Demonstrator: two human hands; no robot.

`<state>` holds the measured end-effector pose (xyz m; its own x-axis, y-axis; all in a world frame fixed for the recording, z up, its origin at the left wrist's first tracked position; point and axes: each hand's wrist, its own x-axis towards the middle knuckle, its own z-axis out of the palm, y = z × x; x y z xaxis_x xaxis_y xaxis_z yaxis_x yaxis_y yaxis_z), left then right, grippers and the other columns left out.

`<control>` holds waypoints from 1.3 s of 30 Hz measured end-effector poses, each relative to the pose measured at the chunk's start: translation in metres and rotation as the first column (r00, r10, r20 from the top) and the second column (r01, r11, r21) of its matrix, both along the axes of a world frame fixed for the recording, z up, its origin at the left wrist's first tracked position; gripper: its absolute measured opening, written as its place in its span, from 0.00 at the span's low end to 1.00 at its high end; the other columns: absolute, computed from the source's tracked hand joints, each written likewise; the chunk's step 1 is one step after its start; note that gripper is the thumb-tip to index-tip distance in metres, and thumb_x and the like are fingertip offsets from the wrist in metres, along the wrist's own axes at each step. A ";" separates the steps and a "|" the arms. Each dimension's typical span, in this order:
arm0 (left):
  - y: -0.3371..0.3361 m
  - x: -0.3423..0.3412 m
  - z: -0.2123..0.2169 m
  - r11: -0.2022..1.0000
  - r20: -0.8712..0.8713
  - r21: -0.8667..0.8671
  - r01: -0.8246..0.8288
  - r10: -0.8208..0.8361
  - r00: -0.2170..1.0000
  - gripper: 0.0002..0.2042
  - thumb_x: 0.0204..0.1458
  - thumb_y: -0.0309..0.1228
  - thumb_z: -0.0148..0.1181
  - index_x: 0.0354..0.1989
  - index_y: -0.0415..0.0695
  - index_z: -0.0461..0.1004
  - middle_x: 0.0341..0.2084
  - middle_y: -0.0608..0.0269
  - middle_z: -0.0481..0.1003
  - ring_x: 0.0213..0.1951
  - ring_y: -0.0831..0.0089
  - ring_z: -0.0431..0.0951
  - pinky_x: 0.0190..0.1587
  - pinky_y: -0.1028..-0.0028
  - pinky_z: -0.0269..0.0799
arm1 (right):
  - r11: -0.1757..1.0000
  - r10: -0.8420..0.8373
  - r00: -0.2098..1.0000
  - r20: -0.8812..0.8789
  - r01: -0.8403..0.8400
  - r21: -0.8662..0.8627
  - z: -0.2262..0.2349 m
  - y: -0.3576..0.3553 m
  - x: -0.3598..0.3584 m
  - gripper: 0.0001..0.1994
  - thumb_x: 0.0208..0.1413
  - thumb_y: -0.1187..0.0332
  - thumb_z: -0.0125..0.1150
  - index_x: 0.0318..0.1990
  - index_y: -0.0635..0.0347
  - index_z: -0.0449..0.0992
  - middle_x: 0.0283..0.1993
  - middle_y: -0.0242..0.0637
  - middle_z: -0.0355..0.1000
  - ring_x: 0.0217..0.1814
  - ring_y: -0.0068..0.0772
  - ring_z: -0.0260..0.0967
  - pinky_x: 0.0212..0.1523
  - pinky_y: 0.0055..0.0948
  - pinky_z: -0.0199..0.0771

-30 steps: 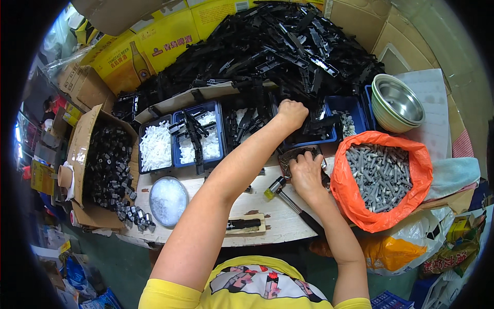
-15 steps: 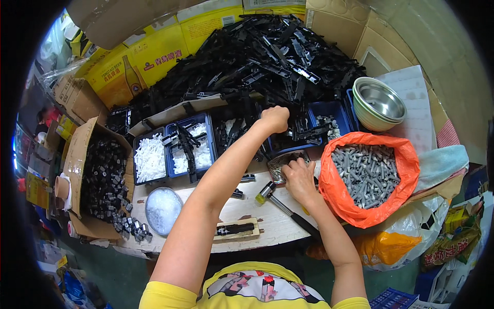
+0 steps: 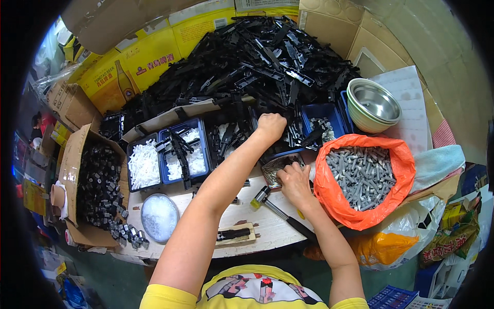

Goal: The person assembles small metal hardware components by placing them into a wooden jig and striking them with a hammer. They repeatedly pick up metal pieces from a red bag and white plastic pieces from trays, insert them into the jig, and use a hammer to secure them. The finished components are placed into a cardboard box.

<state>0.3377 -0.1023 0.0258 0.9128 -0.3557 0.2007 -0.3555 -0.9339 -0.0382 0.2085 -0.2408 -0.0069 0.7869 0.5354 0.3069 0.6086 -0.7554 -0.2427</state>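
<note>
My left hand (image 3: 271, 126) reaches over a blue bin of black plastic parts at the middle of the bench. Its fingers are closed; what they hold is hidden. My right hand (image 3: 296, 184) dips its curled fingers into a small clear tray (image 3: 271, 171) of thin metal pins, and their grip cannot be made out. Below that hand lies a hammer (image 3: 278, 209) with a black handle. A pale wooden fixture (image 3: 248, 236) with a black part in it sits near the front edge. Black strip-shaped parts (image 3: 181, 154) lie across a bin of white plastic pieces (image 3: 175, 171).
A large heap of black parts (image 3: 247, 56) rises at the back. On the right stand an orange bag (image 3: 321, 180) of grey plugs and stacked bowls (image 3: 373, 105). To the left are a round dish (image 3: 159, 219) and a cardboard box (image 3: 74, 170) of small black pieces.
The whole view has shifted slightly. My left hand stays over the blue bin, and my right hand's fingers have moved a little within the pin tray.
</note>
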 end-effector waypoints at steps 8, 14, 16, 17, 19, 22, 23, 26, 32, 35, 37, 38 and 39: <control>-0.008 -0.005 0.002 0.987 -0.081 0.126 -0.104 0.115 0.990 0.05 0.41 0.27 0.55 0.25 0.46 0.79 0.26 0.57 0.78 0.33 0.63 0.79 0.34 0.68 0.73 | 0.999 -0.033 0.999 0.004 0.033 0.031 -0.004 -0.004 -0.001 0.04 0.41 0.72 0.58 0.26 0.54 0.77 0.28 0.31 0.69 0.38 0.33 0.62 0.38 0.39 0.51; -0.003 -0.006 0.004 0.996 0.005 0.084 -0.039 0.039 0.999 0.05 0.41 0.28 0.56 0.24 0.46 0.79 0.25 0.58 0.78 0.32 0.65 0.79 0.32 0.69 0.73 | 0.998 -0.027 1.000 0.012 0.026 0.052 -0.008 -0.005 -0.002 0.02 0.42 0.71 0.59 0.25 0.54 0.77 0.28 0.30 0.69 0.38 0.33 0.62 0.37 0.39 0.50; -0.002 -0.008 0.004 0.995 -0.012 0.085 -0.049 0.050 0.999 0.05 0.41 0.28 0.55 0.25 0.47 0.79 0.25 0.59 0.78 0.32 0.65 0.79 0.32 0.69 0.73 | 0.998 -0.020 0.999 -0.051 0.023 0.059 -0.002 -0.006 -0.004 0.06 0.41 0.74 0.55 0.27 0.55 0.77 0.29 0.33 0.70 0.39 0.35 0.63 0.38 0.42 0.51; -0.002 -0.008 0.003 0.994 -0.028 0.090 -0.058 0.061 0.998 0.06 0.41 0.28 0.55 0.25 0.47 0.79 0.26 0.59 0.78 0.33 0.65 0.79 0.32 0.69 0.73 | 0.998 -0.017 0.996 -0.082 0.023 0.063 0.000 -0.006 -0.004 0.07 0.41 0.75 0.53 0.28 0.56 0.77 0.29 0.35 0.70 0.40 0.36 0.63 0.39 0.43 0.52; -0.005 -0.005 0.003 0.993 -0.024 0.095 -0.068 0.071 0.997 0.05 0.41 0.28 0.55 0.24 0.47 0.79 0.25 0.58 0.77 0.31 0.65 0.79 0.31 0.68 0.73 | 0.997 -0.028 0.997 -0.074 0.033 0.065 0.000 -0.008 -0.004 0.07 0.41 0.75 0.54 0.28 0.56 0.77 0.29 0.34 0.70 0.40 0.36 0.63 0.39 0.43 0.52; -0.008 0.000 -0.012 0.992 0.005 0.103 -0.075 0.075 0.997 0.05 0.39 0.29 0.55 0.21 0.46 0.78 0.22 0.57 0.77 0.28 0.63 0.79 0.29 0.67 0.72 | 0.996 -0.026 0.998 -0.055 0.031 0.088 -0.004 -0.009 -0.004 0.06 0.42 0.74 0.55 0.28 0.55 0.77 0.29 0.33 0.69 0.39 0.35 0.63 0.39 0.42 0.51; -0.007 0.003 -0.016 0.991 0.008 0.108 -0.078 0.077 0.997 0.05 0.39 0.29 0.55 0.20 0.46 0.78 0.22 0.58 0.77 0.28 0.63 0.79 0.29 0.67 0.72 | 0.995 -0.022 0.999 -0.047 0.026 0.098 -0.005 -0.009 -0.003 0.06 0.42 0.74 0.55 0.28 0.55 0.77 0.29 0.33 0.69 0.39 0.35 0.63 0.39 0.42 0.51; -0.006 0.003 -0.011 0.988 -0.004 0.149 -0.043 0.044 0.999 0.05 0.40 0.29 0.55 0.23 0.47 0.78 0.24 0.59 0.77 0.30 0.64 0.79 0.29 0.67 0.72 | 0.990 -0.030 0.999 -0.029 0.033 0.137 -0.005 -0.008 -0.002 0.05 0.41 0.73 0.56 0.28 0.54 0.77 0.28 0.32 0.69 0.39 0.34 0.63 0.39 0.41 0.51; -0.005 0.000 -0.003 0.970 -0.141 0.242 -0.029 0.064 0.988 0.07 0.43 0.29 0.55 0.28 0.47 0.79 0.29 0.62 0.78 0.32 0.66 0.79 0.25 0.65 0.73 | 0.982 -0.032 0.999 -0.016 0.034 0.184 -0.004 -0.006 0.001 0.04 0.41 0.73 0.58 0.27 0.53 0.76 0.28 0.32 0.69 0.38 0.34 0.63 0.38 0.38 0.53; -0.014 -0.014 0.015 0.961 -0.199 0.247 -0.125 0.176 0.964 0.06 0.42 0.28 0.55 0.26 0.46 0.79 0.26 0.60 0.78 0.30 0.66 0.79 0.28 0.66 0.74 | 0.978 -0.050 0.999 -0.017 0.052 0.201 -0.005 -0.011 0.000 0.04 0.40 0.73 0.59 0.27 0.54 0.76 0.29 0.33 0.69 0.38 0.35 0.64 0.38 0.39 0.55; -0.020 -0.020 0.032 0.946 -0.225 0.255 -0.203 0.262 0.938 0.06 0.42 0.28 0.55 0.26 0.47 0.79 0.27 0.60 0.78 0.31 0.67 0.79 0.27 0.65 0.75 | 0.978 -0.051 0.998 -0.027 0.055 0.201 -0.006 -0.015 0.000 0.05 0.40 0.73 0.59 0.28 0.54 0.76 0.29 0.34 0.69 0.38 0.37 0.64 0.38 0.40 0.56; -0.022 -0.021 0.036 0.945 -0.230 0.253 -0.207 0.267 0.936 0.06 0.42 0.28 0.55 0.26 0.46 0.79 0.27 0.59 0.78 0.31 0.66 0.79 0.28 0.65 0.75 | 0.978 -0.052 0.998 -0.032 0.057 0.200 -0.007 -0.017 0.000 0.05 0.40 0.73 0.59 0.28 0.54 0.75 0.30 0.34 0.69 0.38 0.37 0.64 0.38 0.40 0.57; -0.022 -0.023 0.040 0.944 -0.231 0.252 -0.215 0.274 0.933 0.06 0.42 0.27 0.55 0.26 0.46 0.79 0.28 0.57 0.78 0.32 0.65 0.79 0.29 0.65 0.75 | 0.977 -0.050 0.998 -0.046 0.058 0.203 -0.004 -0.018 -0.002 0.05 0.40 0.73 0.59 0.28 0.55 0.75 0.30 0.35 0.70 0.38 0.38 0.64 0.39 0.42 0.58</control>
